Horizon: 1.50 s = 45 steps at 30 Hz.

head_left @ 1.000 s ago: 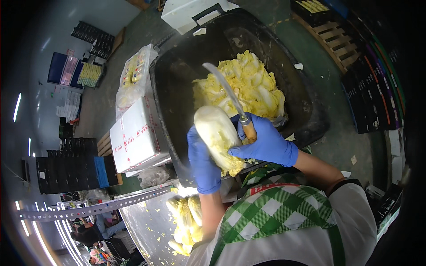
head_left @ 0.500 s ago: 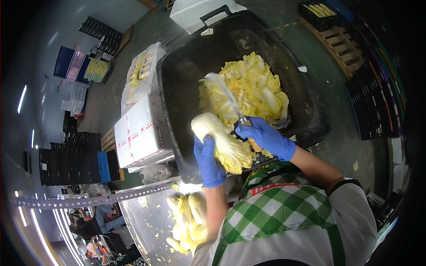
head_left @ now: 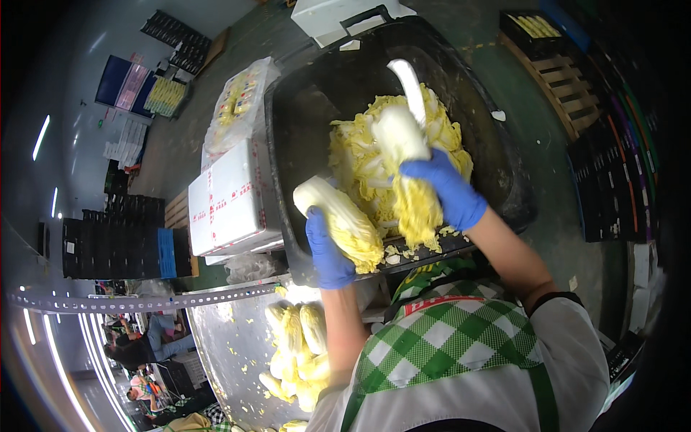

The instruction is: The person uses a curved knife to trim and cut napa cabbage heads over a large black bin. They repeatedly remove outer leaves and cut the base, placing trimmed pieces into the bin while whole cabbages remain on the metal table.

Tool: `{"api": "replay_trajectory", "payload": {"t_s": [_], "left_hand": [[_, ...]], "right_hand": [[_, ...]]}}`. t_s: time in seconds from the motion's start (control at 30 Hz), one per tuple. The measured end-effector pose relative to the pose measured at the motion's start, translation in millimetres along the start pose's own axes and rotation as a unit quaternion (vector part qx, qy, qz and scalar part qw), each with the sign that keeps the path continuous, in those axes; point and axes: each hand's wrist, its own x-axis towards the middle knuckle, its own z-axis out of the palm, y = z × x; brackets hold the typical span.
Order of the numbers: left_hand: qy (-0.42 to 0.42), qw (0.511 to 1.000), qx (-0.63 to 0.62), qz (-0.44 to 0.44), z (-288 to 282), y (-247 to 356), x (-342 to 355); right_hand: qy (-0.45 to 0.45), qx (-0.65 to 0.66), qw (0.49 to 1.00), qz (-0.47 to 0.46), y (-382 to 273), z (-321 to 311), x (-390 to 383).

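In the head view my left gloved hand [head_left: 327, 252] is closed on a long pale Chinese cabbage [head_left: 338, 219] at the near side of the black bin [head_left: 504, 158]. My right gloved hand [head_left: 446, 191] is closed on a loose piece of cabbage [head_left: 417, 209] with a white stalk and yellow leaves. A bright curved knife blade [head_left: 407, 86] sticks up behind that piece; its handle is hidden. Beneath both hands lies a heap of trimmed cabbage leaves [head_left: 353, 144] in the bin.
A white foam box [head_left: 223, 201] and bagged goods [head_left: 234, 97] stand left of the bin. A steel worktop [head_left: 230, 345] holds more cabbages [head_left: 291, 331]. Crates [head_left: 597, 187] and a pallet [head_left: 558, 86] are at right. Other people [head_left: 151, 345] are at lower left.
My right hand has lifted up and over the heap with a piece now split from the cabbage and the blade. My left hand has moved slightly left with the rest of the cabbage.
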Motion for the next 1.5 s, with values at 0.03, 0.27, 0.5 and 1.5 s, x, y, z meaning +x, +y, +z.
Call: {"api": "replay_trajectory", "payload": {"t_s": [0.03,0.27,0.5,1.5], "left_hand": [[0.018,0.999,-0.029,-0.035,-0.8,3.1,0.6],[-0.113,0.977,-0.171,-0.065,23.2,4.6,1.0],[-0.071,0.979,0.187,0.047,38.2,1.0,-5.6],[-0.06,0.981,0.18,0.041,39.8,9.6,-32.8]], "right_hand": [[0.014,-0.127,0.99,-0.066,-13.5,-9.6,9.7],[0.074,-0.447,0.863,-0.225,-3.3,-26.9,10.8],[-0.096,-0.233,0.961,-0.109,24.1,9.2,-24.6],[0.162,-0.684,0.607,-0.37,-69.5,-35.3,20.1]]}}
